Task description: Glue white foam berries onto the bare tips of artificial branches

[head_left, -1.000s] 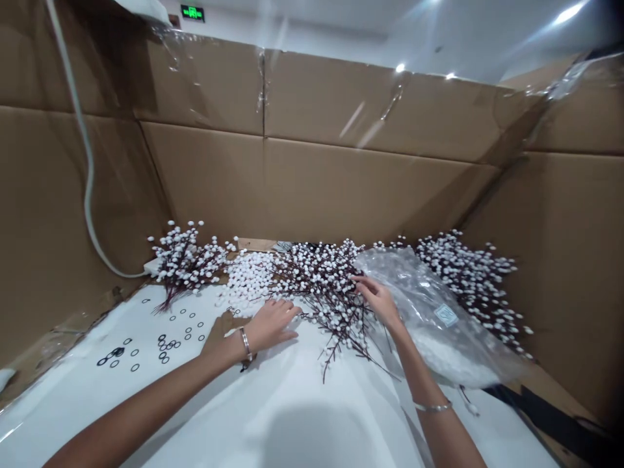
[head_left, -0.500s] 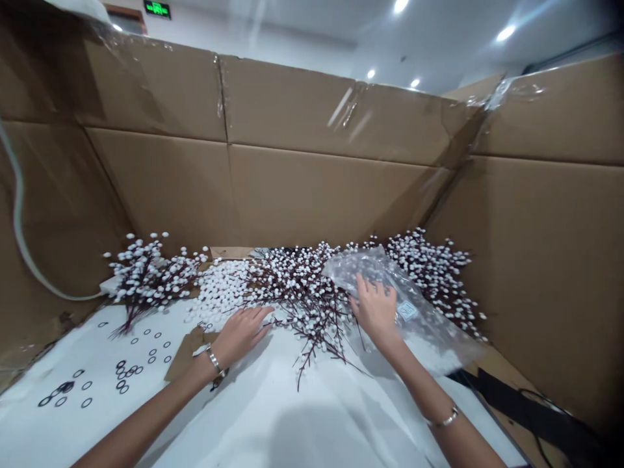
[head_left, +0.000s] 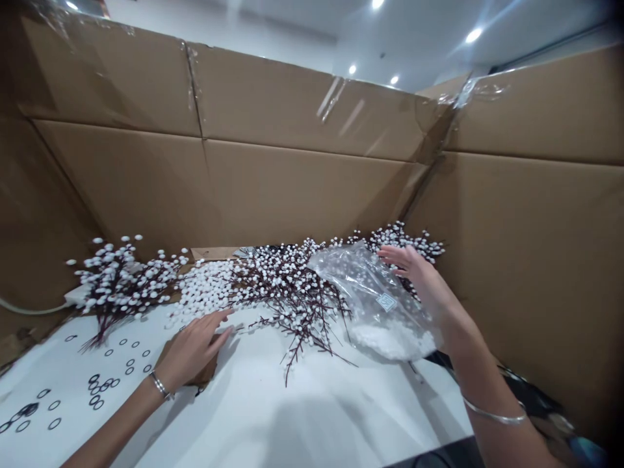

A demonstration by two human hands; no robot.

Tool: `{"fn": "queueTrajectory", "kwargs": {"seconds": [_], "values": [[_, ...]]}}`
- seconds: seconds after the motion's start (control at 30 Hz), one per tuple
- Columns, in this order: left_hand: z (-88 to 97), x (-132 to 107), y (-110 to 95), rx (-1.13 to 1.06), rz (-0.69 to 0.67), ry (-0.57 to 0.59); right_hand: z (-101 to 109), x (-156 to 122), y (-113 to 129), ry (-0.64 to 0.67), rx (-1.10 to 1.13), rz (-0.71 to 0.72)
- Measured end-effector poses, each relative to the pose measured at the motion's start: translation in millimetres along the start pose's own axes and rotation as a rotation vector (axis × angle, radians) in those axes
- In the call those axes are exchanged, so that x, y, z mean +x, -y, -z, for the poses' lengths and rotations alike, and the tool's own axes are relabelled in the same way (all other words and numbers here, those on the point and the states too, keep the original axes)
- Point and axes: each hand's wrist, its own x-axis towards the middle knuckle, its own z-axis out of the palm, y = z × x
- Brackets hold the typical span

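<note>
**Cardboard walls around a white bench loaded with berry stems**

So the far edge of the bench is basically one long row of fake white-berry stuff. Toward the far left corner there's a bunch of berry stems, then a patch of loose white balls, then a messy heap of berry branches around the middle, with twigs poking toward the near edge. More berry sprigs sit at the far right corner.

A clear plastic bag lies right of the heap, overlapping it, with white stuff at its near end. It's got a small square label, pale with some marking, too small for me to read.

Left hand: fingers stretched out, thumb apart, over a brown piece just this side of the loose balls. Right hand: fingers straight out over the bag's right side, near the sprigs; can't tell if it's touching.

Black rings are scattered along the left edge.
</note>
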Motion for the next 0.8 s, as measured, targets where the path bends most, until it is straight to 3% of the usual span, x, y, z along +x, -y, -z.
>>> {"fn": "queueTrajectory", "kwargs": {"seconds": [0.1,0.17,0.33,0.47,0.57,0.67,0.8], "values": [[-0.6,-4.7,1.2,-0.019,0.021,0.018,4.0,-4.0,-8.8,0.102,0.178,0.002],[-0.9,-7.8,2.4,-0.034,0.024,0.024,3.6,-8.4,-15.5,0.123,0.151,0.026],[-0.5,-13.9,6.0,-0.049,0.040,0.015,-1.4,-17.7,-31.2,0.056,-0.048,0.092],[2.9,-16.8,6.0,-0.054,0.052,0.010,-2.5,-18.4,-39.2,0.018,0.067,0.044],[6.1,-19.9,6.8,-0.067,0.051,0.009,4.3,-13.3,-49.2,-0.073,0.362,0.017],[6.6,-26.9,13.6,-0.079,0.055,0.002,18.9,-7.2,-65.3,-0.255,0.577,-0.006],[3.4,-41.2,32.1,-0.088,0.056,-0.014,45.1,-13.4,-92.6,-0.448,0.453,-0.061]]}}
